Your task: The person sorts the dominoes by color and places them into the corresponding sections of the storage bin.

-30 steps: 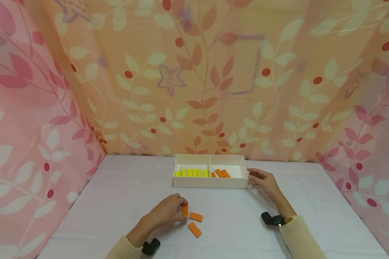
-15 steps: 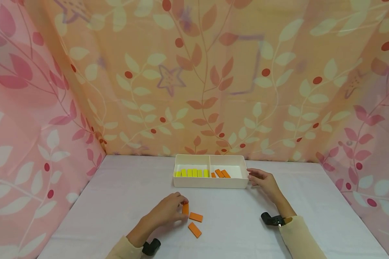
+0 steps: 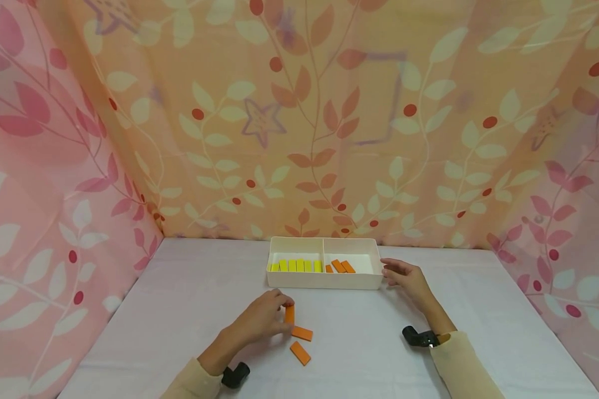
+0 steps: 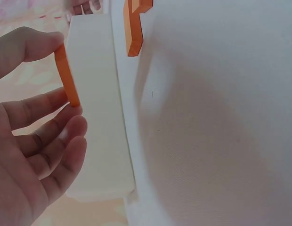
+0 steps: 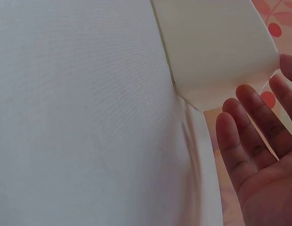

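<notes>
Between thumb and fingertips my left hand [image 3: 260, 318] pinches an orange rectangular block [image 3: 290, 313], held upright; its thin edge shows in the left wrist view. Two more orange blocks, a nearer one [image 3: 300, 353] and a farther one [image 3: 302, 333], lie flat on the table beside that hand. A white two-compartment box [image 3: 324, 281] stands at the back. Yellow blocks [image 3: 299, 265] line its left compartment, and a few orange blocks [image 3: 348, 266] lean in the right one. My right hand [image 3: 405, 279] touches the box's right end with fingers extended, as the right wrist view [image 5: 259, 141] shows.
White cloth [image 3: 359, 343] covers the table. A patterned orange curtain [image 3: 299, 111] hangs just behind the box, with pink curtains [image 3: 40, 249] at the sides. Black wrist cameras [image 3: 236, 376] sit on both wrists.
My left hand has moved a little forward and right with the pinched orange block, toward the box. The right hand and the box have stayed in place.
</notes>
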